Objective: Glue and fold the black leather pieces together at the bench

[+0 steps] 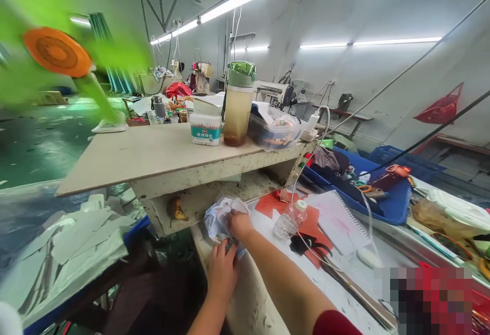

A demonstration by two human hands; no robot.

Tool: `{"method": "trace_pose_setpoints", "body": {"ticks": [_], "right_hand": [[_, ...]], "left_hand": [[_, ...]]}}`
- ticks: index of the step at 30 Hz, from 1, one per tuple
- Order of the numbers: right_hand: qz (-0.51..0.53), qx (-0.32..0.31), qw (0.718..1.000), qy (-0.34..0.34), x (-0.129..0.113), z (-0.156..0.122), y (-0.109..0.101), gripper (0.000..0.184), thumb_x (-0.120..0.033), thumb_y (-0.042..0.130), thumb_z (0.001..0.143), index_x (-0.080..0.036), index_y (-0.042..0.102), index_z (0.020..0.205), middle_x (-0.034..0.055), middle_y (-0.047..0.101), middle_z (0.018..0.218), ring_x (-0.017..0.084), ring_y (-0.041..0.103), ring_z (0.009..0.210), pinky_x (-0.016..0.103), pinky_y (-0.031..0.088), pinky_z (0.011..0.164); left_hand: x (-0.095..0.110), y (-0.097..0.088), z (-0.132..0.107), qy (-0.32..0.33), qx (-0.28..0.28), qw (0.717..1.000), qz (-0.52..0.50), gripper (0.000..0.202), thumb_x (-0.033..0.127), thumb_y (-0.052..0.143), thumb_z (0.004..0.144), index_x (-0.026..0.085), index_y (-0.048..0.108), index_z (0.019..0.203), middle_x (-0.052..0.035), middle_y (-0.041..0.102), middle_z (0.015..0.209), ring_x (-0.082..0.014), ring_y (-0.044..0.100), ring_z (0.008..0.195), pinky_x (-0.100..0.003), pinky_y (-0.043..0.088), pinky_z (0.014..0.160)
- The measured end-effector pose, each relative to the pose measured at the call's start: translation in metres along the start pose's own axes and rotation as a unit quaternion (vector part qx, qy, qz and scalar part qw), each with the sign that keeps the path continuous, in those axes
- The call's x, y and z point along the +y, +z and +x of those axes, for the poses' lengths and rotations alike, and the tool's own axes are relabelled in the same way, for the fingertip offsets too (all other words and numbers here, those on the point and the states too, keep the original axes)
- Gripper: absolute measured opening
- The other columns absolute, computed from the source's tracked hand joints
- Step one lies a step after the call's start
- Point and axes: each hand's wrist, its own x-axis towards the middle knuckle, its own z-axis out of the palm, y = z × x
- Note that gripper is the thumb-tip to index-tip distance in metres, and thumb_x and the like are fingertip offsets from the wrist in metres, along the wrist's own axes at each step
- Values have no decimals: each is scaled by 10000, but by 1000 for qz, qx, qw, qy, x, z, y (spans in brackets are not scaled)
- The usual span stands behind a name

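Left hand: the left hand [222, 269], lower centre of the frame, has its fingers curled shut on the lower edge of the plastic bag [217, 216].
Right hand: the right hand [239, 225], just above the left, reaches in from the lower right on a bare forearm with a red sleeve. It lies knuckles-up on the bag, its fingers closed into the crumpled film.
Plastic bag: clear and crumpled, at the near left corner of the worktop [344, 276]. It sits just below centre, pinched between both hands. A small dark thing shows between the hands, but I cannot tell what it is.
Near the hands: a small clear bottle [290, 219] with a white cap stands right of the right hand on a red sheet [270, 205]. A spiral notebook [337, 218] lies beside it.
Right of centre: a blue tray [396, 205] holds orange-handled scissors [368, 190] and dark odds and ends.
Raised worktop: the raised worktop [145, 153], above the hands, carries a tall drink bottle [239, 105] with a green lid. A white tub [205, 128] stands on the bottle's left and a clear box [273, 129] on its right.
Upper left: a green fan [57, 53] with an orange hub, blurred.
Lower left: pale cut pieces [76, 238] in a loose heap.
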Motion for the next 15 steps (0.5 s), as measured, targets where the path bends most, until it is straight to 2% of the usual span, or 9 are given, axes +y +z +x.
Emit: {"method": "trace_pose_setpoints", "body": {"ticks": [4,6,9,12,15], "right_hand": [[167,81,981,53,2,-37,-13,185,-299,496,894,-133,565,937,31,593,911,142,581,793,317,492,705],[245,121,959,80,3,-69,-25,186,-250,386,903,-152,529,836,-3,559,766,124,549,700,270,467,636],[331,178,918,129,10,-130,-51,183,-240,272,827,-204,435,753,-38,445,623,127,461,586,240,416,547],[378,230,879,180,19,-196,-74,164,-368,359,767,-224,388,695,-45,397,614,137,423,583,248,400,560],[403,258,848,228,31,-261,-82,254,-462,512,695,-215,453,683,-36,430,622,151,441,602,269,409,591]], "left_hand": [[0,-1,6,11,12,1000,2,292,102,496,804,225,679,994,-97,632,1048,-256,559,995,-354,467,805],[-1,-1,10,17,17,1000,-4,269,103,509,797,216,688,964,-98,637,1025,-250,567,961,-355,459,807],[-2,-6,17,21,23,999,-17,237,95,529,780,196,695,916,-101,639,985,-245,577,899,-363,455,794],[5,-20,32,17,38,999,-33,207,119,554,772,167,684,925,-136,617,1011,-273,576,906,-392,455,785],[32,-32,58,26,68,996,-60,312,250,563,799,138,605,1087,-200,519,1200,-324,538,1026,-455,422,854]]}}
